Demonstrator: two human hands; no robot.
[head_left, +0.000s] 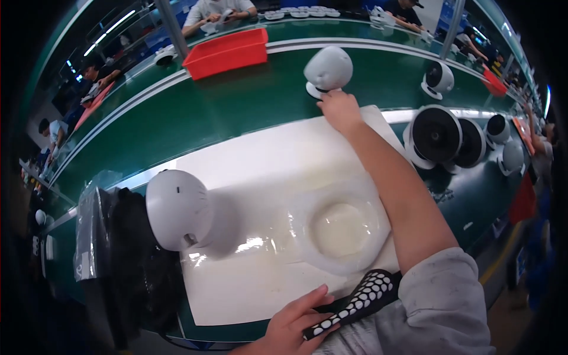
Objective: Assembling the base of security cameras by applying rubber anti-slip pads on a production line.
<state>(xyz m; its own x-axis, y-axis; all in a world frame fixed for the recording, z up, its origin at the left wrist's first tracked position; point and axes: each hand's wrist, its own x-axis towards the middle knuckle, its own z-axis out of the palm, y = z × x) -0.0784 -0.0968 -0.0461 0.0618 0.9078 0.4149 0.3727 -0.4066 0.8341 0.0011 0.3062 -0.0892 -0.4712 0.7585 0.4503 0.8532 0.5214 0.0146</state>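
Note:
My right arm stretches away across the bench. At its end my right hand [342, 112] closes on the base of a white round-headed fan [329, 68] standing on the green belt. Down at the near edge, my left hand [290, 325] has its fingers stretched out. They lie against a black strip with white oval dots [370, 293], which partly hides them. A second white fan head [179, 210] rests on the white mat [236, 302], left of the middle, its rear side showing. Right of it on the mat sits a white ring-shaped piece [373, 231] with a shiny, pale middle.
A red bin [228, 54] stands on the far side of the belt [248, 94]. Several fans with black fronts [436, 136] crowd the right side. A black bag [139, 260] and clear plastic wrap [92, 236] lie at left. Other people work beyond the belt.

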